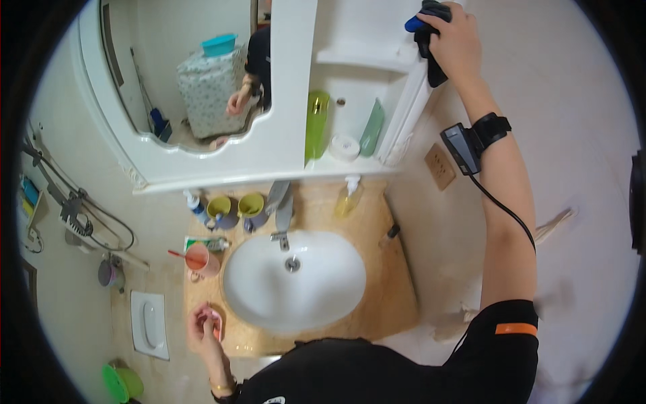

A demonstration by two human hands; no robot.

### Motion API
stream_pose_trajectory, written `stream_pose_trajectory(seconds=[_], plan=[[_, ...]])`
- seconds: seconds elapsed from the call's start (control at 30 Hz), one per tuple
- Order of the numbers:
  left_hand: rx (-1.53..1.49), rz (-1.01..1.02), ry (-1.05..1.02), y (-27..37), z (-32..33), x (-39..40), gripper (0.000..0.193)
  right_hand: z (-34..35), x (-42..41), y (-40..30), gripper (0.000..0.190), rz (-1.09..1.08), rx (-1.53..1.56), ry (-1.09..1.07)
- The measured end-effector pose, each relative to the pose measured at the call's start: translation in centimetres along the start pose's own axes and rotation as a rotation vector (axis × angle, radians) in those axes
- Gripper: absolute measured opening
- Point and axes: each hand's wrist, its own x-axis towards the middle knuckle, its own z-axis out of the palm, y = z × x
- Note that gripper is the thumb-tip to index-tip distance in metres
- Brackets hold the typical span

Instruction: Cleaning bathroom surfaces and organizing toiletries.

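Note:
High at the right, my right hand (456, 48) grips a black object with a blue part (415, 24), its shape like a hair dryer, beside the white cabinet's (404, 121) right edge. My left hand (201, 325) is low at the left, over the front left corner of the tan stone counter (388, 303). Its fingers are curled beside a pink oval dish (218, 325); whether they touch or hold it is unclear. Between the hands lies a white oval basin (303, 298) with a metal faucet (282, 207).
On the cabinet shelf stand a green bottle (317, 126), a white round jar (344, 147) and a green tube (372, 129). Two cups (220, 209), a pump bottle (348, 199), toothpaste (207, 244) and a pink cup (201, 262) surround the basin. A mirror (156, 60) hangs above.

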Motion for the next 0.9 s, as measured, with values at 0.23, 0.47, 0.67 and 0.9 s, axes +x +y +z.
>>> stream_pose_trajectory(seconds=[0.23, 0.47, 0.67, 0.9], plan=[[0.084, 0.069, 0.007, -0.3, -1.3, -0.3, 0.029, -0.8, -6.8, -4.2, 0.027, 0.201, 0.025, -0.194], [0.216, -0.024, 0.2, -2.6, -6.4, -2.3, 0.034, -10.4, -17.4, -10.5, 0.039, 0.084, 0.307, -0.193], [0.359, 0.005, 0.386, -7.5, -9.9, -2.4, 0.032, -16.3, -36.2, -12.8, 0.04, 0.474, 0.259, -0.835], [1.171, 0.271, 0.181, -9.8, -8.3, -1.2, 0.096, -18.6, -46.9, -11.2, 0.037, 0.586, 0.155, -1.254]])
